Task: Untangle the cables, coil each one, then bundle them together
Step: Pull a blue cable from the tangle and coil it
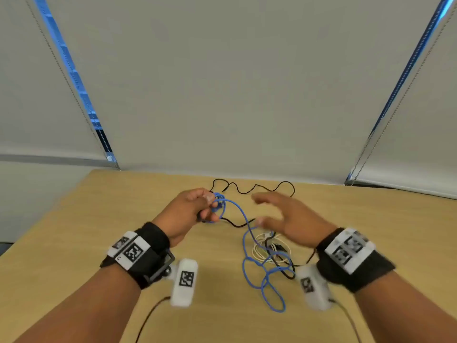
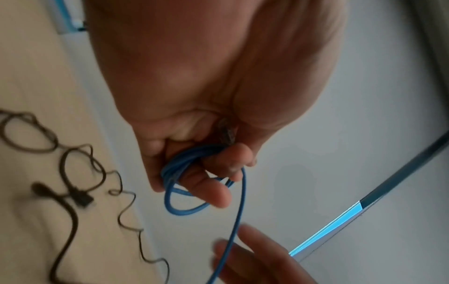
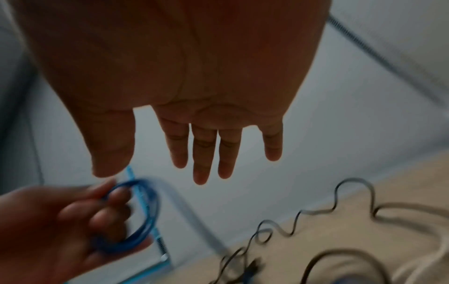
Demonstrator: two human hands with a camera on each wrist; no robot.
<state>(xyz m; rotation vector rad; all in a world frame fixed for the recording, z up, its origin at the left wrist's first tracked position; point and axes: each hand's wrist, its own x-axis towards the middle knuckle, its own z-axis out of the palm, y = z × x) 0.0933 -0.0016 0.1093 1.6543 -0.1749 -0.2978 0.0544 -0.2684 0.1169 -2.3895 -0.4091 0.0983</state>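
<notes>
The left hand [image 1: 191, 214] hides the blue cable's [image 1: 247, 246] coiled end; forearms run off frame.

Wooden table [image 1: 99, 219] before grey window blinds [image 1: 222, 82]

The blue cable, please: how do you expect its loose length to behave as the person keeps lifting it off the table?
Probably floppy: the blue cable sags from the left hand in slack curves. It looks light, since a few fingers hold its coils. It may drag the black cable and white cable it crosses.
</notes>
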